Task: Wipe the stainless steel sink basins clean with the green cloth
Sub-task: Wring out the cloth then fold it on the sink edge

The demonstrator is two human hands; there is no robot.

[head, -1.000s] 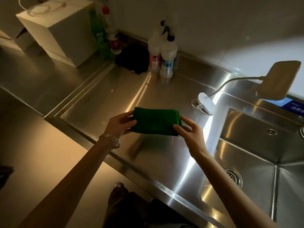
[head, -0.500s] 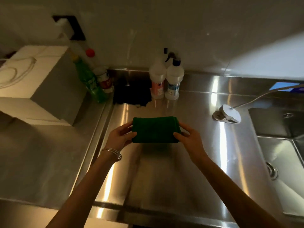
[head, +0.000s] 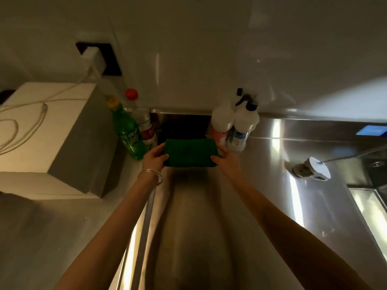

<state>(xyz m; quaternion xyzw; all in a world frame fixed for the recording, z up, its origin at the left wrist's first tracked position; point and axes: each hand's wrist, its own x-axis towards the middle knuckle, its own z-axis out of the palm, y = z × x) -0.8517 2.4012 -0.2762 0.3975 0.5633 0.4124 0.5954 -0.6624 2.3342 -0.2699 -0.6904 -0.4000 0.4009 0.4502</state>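
Both your hands pinch the folded green cloth [head: 190,152] by its ends: left hand [head: 154,158] at 9 o'clock, right hand [head: 227,162] at 3. Cloth sits over the steel counter [head: 272,206], spray bottles [head: 234,126] at its 1 o'clock; sink basin [head: 372,208] far off at 3 o'clock.

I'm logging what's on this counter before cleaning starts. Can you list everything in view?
green cloth: 1, dark green, folded, held above the counter near the back wall
counter: 1, stainless steel
sink basin: 1 partly seen, steel, right edge
green bottle: 1, yellow cap, left of cloth
red-capped bottle: 1, clear, behind green bottle
spray bottles: 2, white, right of cloth
white box: 1, left, cable on top
clip: 1, white, right
left hand: grips cloth's left end, bangles on wrist
right hand: grips cloth's right end
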